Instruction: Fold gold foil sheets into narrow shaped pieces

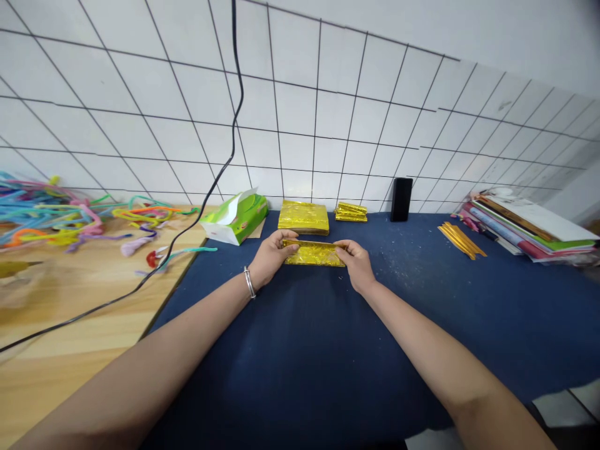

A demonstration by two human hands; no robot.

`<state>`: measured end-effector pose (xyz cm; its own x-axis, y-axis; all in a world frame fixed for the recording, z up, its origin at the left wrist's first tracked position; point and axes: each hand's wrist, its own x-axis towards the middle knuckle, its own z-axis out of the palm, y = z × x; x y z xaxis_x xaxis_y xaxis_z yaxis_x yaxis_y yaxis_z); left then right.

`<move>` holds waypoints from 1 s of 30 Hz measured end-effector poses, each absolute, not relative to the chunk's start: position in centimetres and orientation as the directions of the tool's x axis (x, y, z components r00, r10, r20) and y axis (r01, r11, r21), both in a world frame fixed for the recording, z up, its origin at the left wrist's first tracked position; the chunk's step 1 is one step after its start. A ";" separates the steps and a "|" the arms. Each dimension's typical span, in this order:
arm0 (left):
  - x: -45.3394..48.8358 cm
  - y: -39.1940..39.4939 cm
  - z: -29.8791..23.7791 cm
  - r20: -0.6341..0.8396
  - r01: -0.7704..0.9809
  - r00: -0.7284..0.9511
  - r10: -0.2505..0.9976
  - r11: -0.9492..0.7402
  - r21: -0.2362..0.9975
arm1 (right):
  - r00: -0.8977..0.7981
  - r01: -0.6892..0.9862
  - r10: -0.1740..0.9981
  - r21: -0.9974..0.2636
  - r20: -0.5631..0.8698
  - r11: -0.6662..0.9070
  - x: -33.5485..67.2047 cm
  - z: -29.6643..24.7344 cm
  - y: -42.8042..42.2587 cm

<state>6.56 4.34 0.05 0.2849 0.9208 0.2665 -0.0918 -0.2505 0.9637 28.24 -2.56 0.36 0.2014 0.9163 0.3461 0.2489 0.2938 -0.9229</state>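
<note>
A strip of shiny gold foil paper (315, 254) stretches between my two hands, its upper edge folded over. My left hand (272, 257) pinches the left end, thumb in front and fingers behind. At the opposite end, my right hand (357, 264) grips the strip the same way. Just beyond lies a stack of gold foil sheets (304, 217), close to the wall. To its right is a small pile of narrow folded gold strips (351, 212). A silver bracelet (249, 282) circles my left wrist.
A green tissue pack (241, 215) sits left of the stack. Colourful pipe cleaners (84, 219) cover the wooden table (94, 325). A black cable (234, 125) hangs across the left. A black phone (402, 199) leans on the wall; orange-gold strips (462, 240) and books (529, 228) lie right.
</note>
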 end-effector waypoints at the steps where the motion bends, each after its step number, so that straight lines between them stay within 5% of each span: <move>1: 6.5 4.5 0.0 0.268 -0.084 0.278 0.922 -0.255 0.963 | 0.185 0.297 0.918 -0.911 0.351 0.288 28.3 0.3 -2.5; 16: 2.2 5.9 -1.2 0.324 0.378 0.405 0.855 -0.479 0.792 | -0.062 0.732 0.948 -0.632 0.312 0.256 27.6 -0.1 0.4; 18: 2.1 5.1 -0.9 0.367 0.418 0.441 0.819 -0.549 0.724 | -0.083 0.760 0.943 -0.591 0.322 0.269 27.4 -0.2 0.3; 21: 2.4 4.0 -0.2 0.468 0.527 0.584 0.663 -0.748 0.403 | -0.099 0.794 0.940 -0.543 0.327 0.273 27.2 -0.4 0.4; 24: 2.5 3.6 0.4 0.336 0.448 0.788 0.516 -0.855 0.263 | -0.097 0.818 0.941 -0.513 0.323 0.260 27.3 -0.7 0.5; 27: 2.2 3.5 0.8 0.223 0.349 0.880 0.418 -0.890 0.292 | -0.086 0.853 0.941 -0.463 0.327 0.239 27.4 -0.5 0.3; 30: 2.1 2.9 1.3 0.225 0.373 0.863 0.453 -0.870 0.324 | -0.117 0.900 0.914 -0.349 0.388 0.263 27.0 0.5 -0.5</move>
